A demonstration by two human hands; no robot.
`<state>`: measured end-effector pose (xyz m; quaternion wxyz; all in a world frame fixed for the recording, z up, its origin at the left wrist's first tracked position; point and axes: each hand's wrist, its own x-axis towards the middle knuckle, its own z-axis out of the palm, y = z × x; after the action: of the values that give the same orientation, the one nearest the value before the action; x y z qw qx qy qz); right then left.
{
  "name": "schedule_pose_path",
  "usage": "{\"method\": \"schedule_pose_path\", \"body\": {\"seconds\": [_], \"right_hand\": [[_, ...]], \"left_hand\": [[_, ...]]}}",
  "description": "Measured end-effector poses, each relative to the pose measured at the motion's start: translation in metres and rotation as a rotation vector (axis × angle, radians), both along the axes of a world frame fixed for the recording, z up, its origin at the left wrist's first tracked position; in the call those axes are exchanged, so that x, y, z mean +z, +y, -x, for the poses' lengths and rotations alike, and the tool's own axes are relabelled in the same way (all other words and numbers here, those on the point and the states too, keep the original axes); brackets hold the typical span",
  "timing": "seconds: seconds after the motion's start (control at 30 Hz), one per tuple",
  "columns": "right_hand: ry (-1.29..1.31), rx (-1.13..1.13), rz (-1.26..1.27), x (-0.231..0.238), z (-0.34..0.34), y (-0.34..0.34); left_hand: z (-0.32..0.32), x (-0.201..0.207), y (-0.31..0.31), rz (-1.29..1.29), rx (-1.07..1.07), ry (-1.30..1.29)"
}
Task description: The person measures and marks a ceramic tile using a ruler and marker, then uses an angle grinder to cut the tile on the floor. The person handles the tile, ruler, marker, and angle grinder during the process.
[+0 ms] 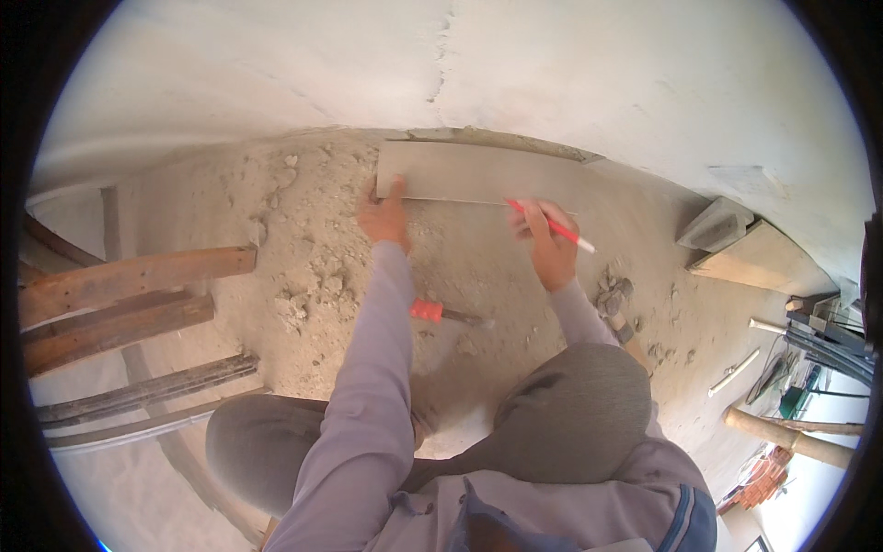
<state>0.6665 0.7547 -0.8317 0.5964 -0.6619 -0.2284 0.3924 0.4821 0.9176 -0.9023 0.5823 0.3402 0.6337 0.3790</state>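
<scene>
A long beige tile strip (474,171) lies along the foot of the wall, across the dusty floor. My left hand (384,221) grips its near left corner, thumb on top and the other fingers around the left end. Above the near edge, toward the strip's right part, my right hand (552,250) is closed around a red pen with a white end (561,228). The pen's red end points left to the strip's near edge; whether it touches is unclear. A chisel with a red grip (428,310) rests on the floor between my forearms. Beside my right knee lies a hammer (618,308), partly hidden.
Wooden planks (138,276) jut in from the left. Rubble (313,276) is scattered left of my left arm. Against the wall at the right stand a grey block (716,224) and a board (763,262). Poles, pipes and a bamboo-like post (786,437) lie farther right.
</scene>
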Motion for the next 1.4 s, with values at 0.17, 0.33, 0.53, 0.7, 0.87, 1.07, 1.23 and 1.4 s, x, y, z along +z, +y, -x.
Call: {"method": "schedule_pose_path", "body": {"seconds": [0.17,0.33,0.53,0.7,0.87,1.07,1.23,1.4], "right_hand": [[0.089,0.008,-0.015,0.029,0.007,-0.072],[0.009,0.039,0.027,0.088,-0.008,-0.112],[-0.473,0.379,0.138,0.272,-0.036,-0.108],[-0.428,0.527,0.096,0.437,0.008,-0.078],[-0.236,0.798,-0.270,0.652,0.099,-0.028],[-0.089,1.585,-0.365,0.868,0.266,-0.068],[-0.185,1.717,-0.491,0.925,0.296,-0.210],[-0.525,1.832,-0.855,0.983,0.395,-0.403]], "left_hand": [[0.022,0.008,0.014,0.263,0.055,-0.321],[0.033,0.058,-0.009,0.180,0.100,-0.398],[0.060,0.228,-0.043,-0.338,-0.032,0.063],[0.122,0.511,-0.082,-0.427,-0.219,0.535],[0.206,0.762,-0.160,-0.495,-0.354,0.550],[0.302,0.956,-0.327,-0.531,-0.234,0.589],[0.307,0.996,-0.494,-0.696,0.012,0.600],[0.349,0.968,-0.714,-0.841,0.548,0.537]]}}
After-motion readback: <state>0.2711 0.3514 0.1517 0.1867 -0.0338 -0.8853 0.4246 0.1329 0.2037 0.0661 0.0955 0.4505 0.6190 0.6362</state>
